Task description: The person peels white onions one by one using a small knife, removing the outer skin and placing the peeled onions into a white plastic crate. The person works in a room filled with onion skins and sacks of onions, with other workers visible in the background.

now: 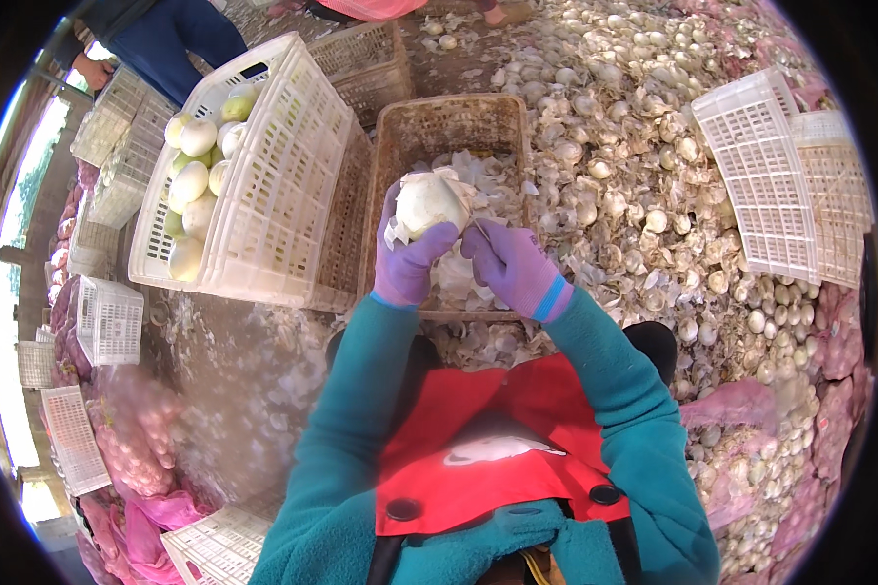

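Note:
A large white onion point(430, 202) with loose papery skin rests in my left hand point(408, 267), which wears a purple glove. My right hand point(508, 263), gloved alike, is closed around a thin tool point(482, 232) beside the onion's lower right. Most of that tool is hidden by my fingers, so its kind is unclear. Both hands are above the near part of a dirty plastic crate point(450, 104) that has onion skins point(475, 179) in it. To its left, a white plastic crate point(285, 175) contains peeled onions point(190, 181).
Unpeeled onions and loose skins point(600, 190) cover the floor on the right. White crates point(757, 175) stand beyond them. Pink mesh sacks point(135, 431) and more crates line the left side. A person in blue trousers point(168, 40) stands at the upper left; another person point(369, 7) is partly visible at the top.

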A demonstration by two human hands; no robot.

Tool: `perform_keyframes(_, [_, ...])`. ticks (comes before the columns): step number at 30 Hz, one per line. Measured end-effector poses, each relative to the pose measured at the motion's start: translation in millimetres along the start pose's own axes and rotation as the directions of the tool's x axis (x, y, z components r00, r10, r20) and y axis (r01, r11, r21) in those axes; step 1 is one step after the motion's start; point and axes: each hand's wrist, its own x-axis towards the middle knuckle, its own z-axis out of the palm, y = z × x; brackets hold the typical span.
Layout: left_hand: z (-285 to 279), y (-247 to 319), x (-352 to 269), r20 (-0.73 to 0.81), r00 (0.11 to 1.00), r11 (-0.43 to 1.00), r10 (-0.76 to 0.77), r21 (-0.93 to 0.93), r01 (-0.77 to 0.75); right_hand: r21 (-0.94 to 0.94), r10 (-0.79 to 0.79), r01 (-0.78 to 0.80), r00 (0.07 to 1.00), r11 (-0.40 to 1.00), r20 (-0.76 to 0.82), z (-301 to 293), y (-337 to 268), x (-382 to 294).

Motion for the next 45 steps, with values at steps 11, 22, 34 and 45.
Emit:
perform_keyframes(11, [11,8,-2,-0.037,0.999,0.999,0.026,0.036,-0.025,-0.055,0.002,-0.002,1.000,0.998,0.000,1,-6,-2])
perform_keyframes(22, [2,7,-3,-0.080,0.997,0.992,0.000,0.123,0.010,-0.208,0.011,-0.020,0.999,0.978,-0.044,5,12,9])
perform_keyframes(34, [-18,2,3,0.015,0.953,0.938,-0.304,-0.173,0.302,-0.273,-0.016,-0.005,0.997,0.962,-0.077,12,6,17])
perform_keyframes(45, [0,4,-3,-0.115,0.991,0.982,0.066,0.186,-0.044,-0.084,0.101,-0.108,0.992,0.991,-0.079,20,1,16])
